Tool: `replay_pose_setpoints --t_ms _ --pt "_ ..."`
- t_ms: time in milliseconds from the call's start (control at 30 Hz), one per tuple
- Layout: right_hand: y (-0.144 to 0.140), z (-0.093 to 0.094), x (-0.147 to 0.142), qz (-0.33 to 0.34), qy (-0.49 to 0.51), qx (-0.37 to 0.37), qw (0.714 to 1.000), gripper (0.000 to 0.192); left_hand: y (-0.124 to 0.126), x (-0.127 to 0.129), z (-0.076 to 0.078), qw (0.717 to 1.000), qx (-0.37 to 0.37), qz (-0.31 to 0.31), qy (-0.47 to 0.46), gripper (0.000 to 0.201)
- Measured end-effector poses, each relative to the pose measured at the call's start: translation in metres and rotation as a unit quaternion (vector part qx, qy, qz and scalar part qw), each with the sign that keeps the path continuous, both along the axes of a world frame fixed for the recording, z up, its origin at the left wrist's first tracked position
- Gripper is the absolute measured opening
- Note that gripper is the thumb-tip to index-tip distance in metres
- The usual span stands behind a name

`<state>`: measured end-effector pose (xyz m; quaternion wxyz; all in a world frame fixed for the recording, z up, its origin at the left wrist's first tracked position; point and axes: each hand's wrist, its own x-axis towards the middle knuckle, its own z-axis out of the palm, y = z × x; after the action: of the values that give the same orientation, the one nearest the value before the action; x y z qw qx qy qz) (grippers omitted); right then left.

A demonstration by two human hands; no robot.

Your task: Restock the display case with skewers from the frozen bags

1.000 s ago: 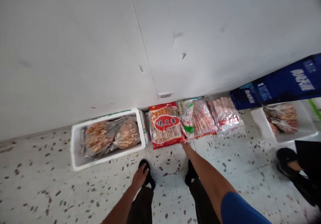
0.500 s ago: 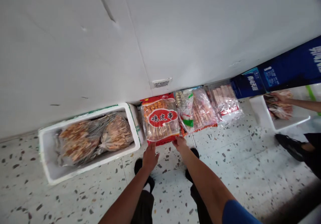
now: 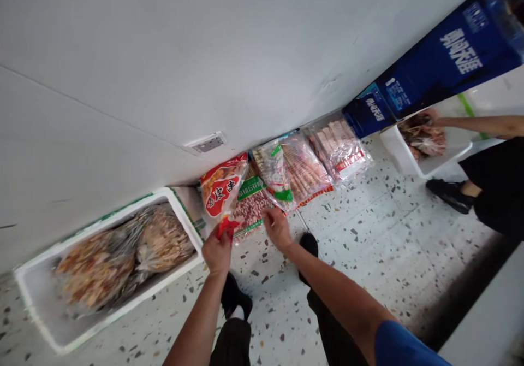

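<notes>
In the head view my left hand pinches the lower corner of a red-and-clear bag of skewers, which is lifted and folded to the left. Beneath and to its right lies a green-labelled pack of meat skewers. Over that pack's lower right corner is my right hand, its fingers curled in; whether anything is between them cannot be made out. A clear bag with green print lies to the right, partly over a pack of pinkish skewers.
A white foam box with bagged skewers stands left. Farther right lie a clear pack of pale meat and blue cartons along the wall. Another person's hand reaches into a second foam box. A wall socket sits above the packs.
The red bag went from lying flat to lifted and folded leftward by my left hand, uncovering the green-labelled pack. My right hand came off the bag. The view has shifted right and tilted.
</notes>
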<state>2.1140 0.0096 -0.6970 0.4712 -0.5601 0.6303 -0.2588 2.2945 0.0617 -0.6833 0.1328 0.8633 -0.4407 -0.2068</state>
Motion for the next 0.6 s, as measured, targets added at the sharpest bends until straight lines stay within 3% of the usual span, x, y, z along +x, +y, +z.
replay_pose_setpoints --t_ms 67,100,167,233,367,600 --pt "-0.014 -0.027 -0.032 -0.106 0.046 0.131 0.985 0.017 -0.003 0.011 0.011 0.998 -0.002 0.008 -0.062 0.032" --pt "-0.018 -0.041 -0.044 -0.14 0.042 0.224 0.964 0.011 -0.004 0.015 0.015 0.997 -0.003 0.008 -0.078 0.031" --pt "-0.018 -0.068 -0.057 -0.168 0.011 0.371 0.913 0.008 -0.007 0.021 0.02 0.996 -0.002 -0.002 -0.091 0.03" --pt "-0.009 -0.087 -0.056 -0.177 -0.028 0.455 0.872 0.016 -0.011 0.023 0.024 0.995 0.004 -0.021 -0.097 0.031" --pt "0.017 -0.108 -0.027 -0.233 -0.11 0.517 0.816 0.02 -0.024 0.023 0.037 0.995 0.022 -0.032 -0.093 0.032" --pt "0.034 -0.131 0.006 -0.333 -0.215 0.506 0.766 0.019 -0.041 0.03 0.064 0.997 0.039 -0.038 -0.054 0.029"
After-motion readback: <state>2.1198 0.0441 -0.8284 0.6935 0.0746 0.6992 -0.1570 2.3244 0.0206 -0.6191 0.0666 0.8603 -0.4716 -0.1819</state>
